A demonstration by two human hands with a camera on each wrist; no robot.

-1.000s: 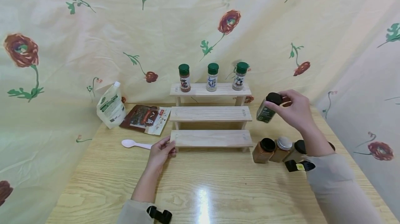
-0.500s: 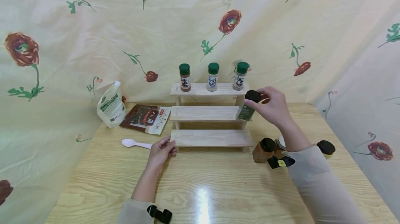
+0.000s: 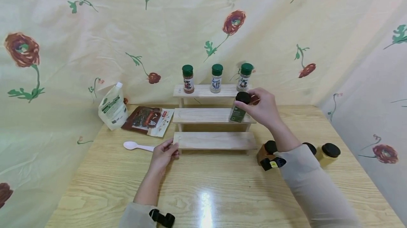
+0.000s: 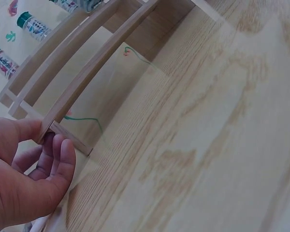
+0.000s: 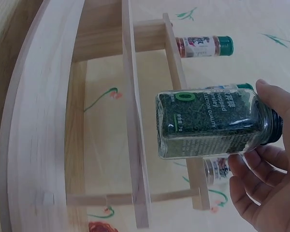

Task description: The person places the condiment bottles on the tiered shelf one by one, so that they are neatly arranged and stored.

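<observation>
My right hand (image 3: 264,109) grips a square glass jar of chopped parsley (image 3: 237,113) by its black lid. In the head view the jar overlaps the right part of the middle tier of a three-tier wooden shelf rack (image 3: 214,139). The right wrist view shows its green flakes and printed label (image 5: 208,108), with thumb and fingers around the lid end. At the bottom tier's left end, my left hand (image 3: 163,156) pinches the board, thumb above and fingers curled beneath. Three green-capped shakers (image 3: 216,83) stand spaced along the top tier.
Right of the rack stand several spice jars, an orange-brown one (image 3: 264,155) and a yellowish one (image 3: 325,158) among them, partly behind my right forearm. A white spouted pouch (image 3: 112,109), a brown packet (image 3: 147,119) and a white spoon (image 3: 136,146) lie left. Floral cloth hangs behind.
My right hand has carried the parsley jar leftward, from right of the rack to over the middle tier. The left hand keeps its hold on the rack's lower left end.
</observation>
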